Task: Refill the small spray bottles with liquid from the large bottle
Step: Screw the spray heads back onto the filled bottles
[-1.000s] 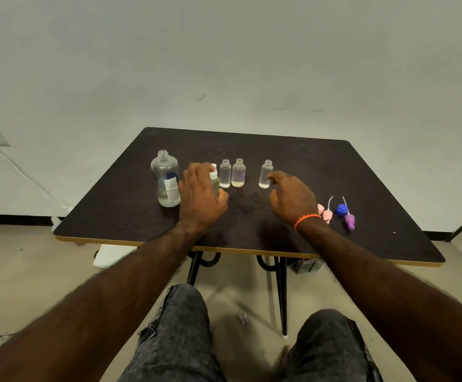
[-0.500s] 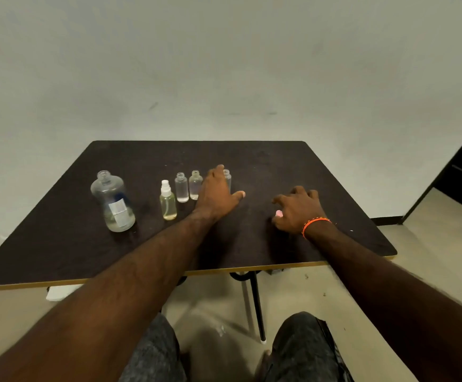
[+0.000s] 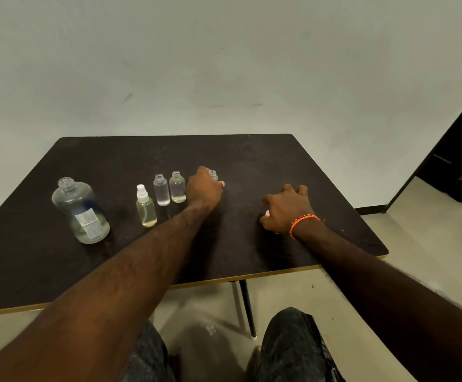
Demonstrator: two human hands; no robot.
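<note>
1. Head view, supply: the large bottle [image 3: 80, 211] stands upright and uncapped at the left of the table [image 3: 293, 161], touched by neither hand. Only a low pool of pale liquid sits in its base.

2. Head view, done: one capped bottle [image 3: 145, 207] stands just right of the large one, white sprayer fitted and yellowish liquid up to its shoulder. I judge this one finished.

3. Head view, left to do: two open bottles [image 3: 161, 189] and [image 3: 177, 187] stand side by side just behind it, without sprayers. Each shows only a shallow layer at the bottom, so both seem to need filling and capping.

4. Head view, fourth bottle [image 3: 213, 175]: only its open neck shows above the left hand [image 3: 204, 190], whose fingers curl round its body. Its level is hidden by the hand.

5. Head view, right hand [image 3: 287, 209]: it rests knuckles-up on the table, well apart from the bottles, fingers bent over a small pink piece [image 3: 267, 213]. This is probably a sprayer top, but too little shows to be sure, and I cannot tell whether the fingers actually pinch it.

6. Judgement: roughly one bottle of four is complete. With so little left in the large bottle, it may not stretch to all three.
</note>
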